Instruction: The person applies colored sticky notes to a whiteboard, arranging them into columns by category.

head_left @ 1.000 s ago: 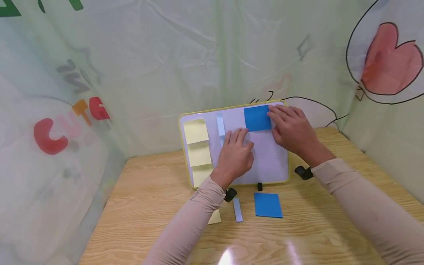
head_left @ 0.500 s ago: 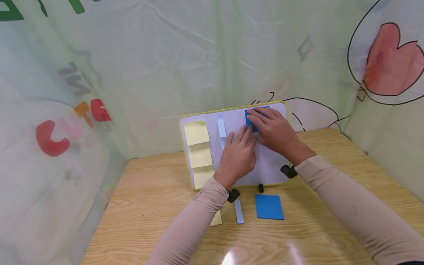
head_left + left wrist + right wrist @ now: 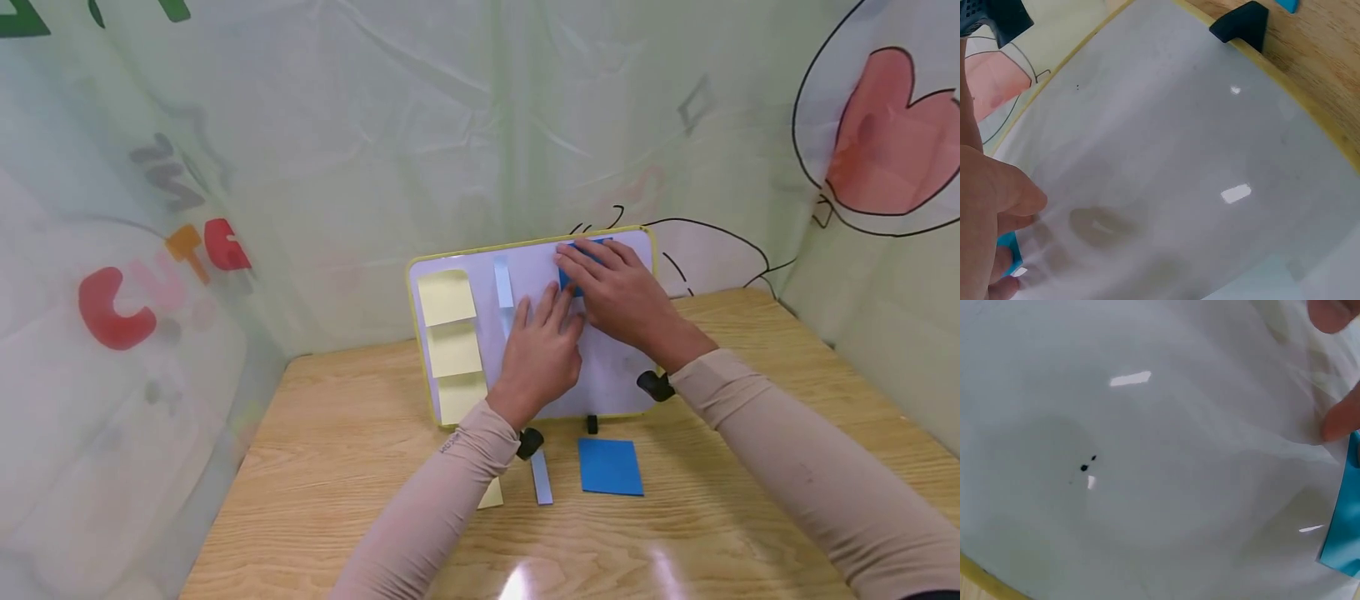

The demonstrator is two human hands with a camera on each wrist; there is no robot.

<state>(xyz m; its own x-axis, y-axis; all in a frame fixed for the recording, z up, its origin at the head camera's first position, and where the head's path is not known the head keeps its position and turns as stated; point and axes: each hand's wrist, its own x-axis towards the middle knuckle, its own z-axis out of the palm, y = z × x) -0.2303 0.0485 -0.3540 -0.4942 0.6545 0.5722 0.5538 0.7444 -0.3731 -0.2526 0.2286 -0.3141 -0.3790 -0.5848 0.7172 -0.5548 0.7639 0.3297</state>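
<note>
A blue sticky note [image 3: 1341, 540] is on the upper right of a white board [image 3: 615, 375] with a yellow rim. My right hand [image 3: 628, 302] lies over that note with its fingers extended, hiding most of it. Just below and left, my left hand [image 3: 542, 354] rests on the board with spread fingers, its fingertips close to the note's lower left corner. Down the board's left side runs a column of pale yellow sticky notes [image 3: 447, 297]. Between that column and the blue note hang narrow light blue strips [image 3: 503, 283], partly behind the left hand.
On the wooden table [image 3: 337, 433] before the board lie a blue square pad [image 3: 610, 467], a pale lilac strip [image 3: 542, 481] and a yellow piece [image 3: 491, 494] half hidden by the left sleeve. A black foot [image 3: 592, 424] supports the board's lower edge. A printed curtain [image 3: 360, 167] hangs behind.
My right hand has moved left from the blue note's right edge to lie across the note. The left hand has shifted slightly, its fingers reaching closer to the note.
</note>
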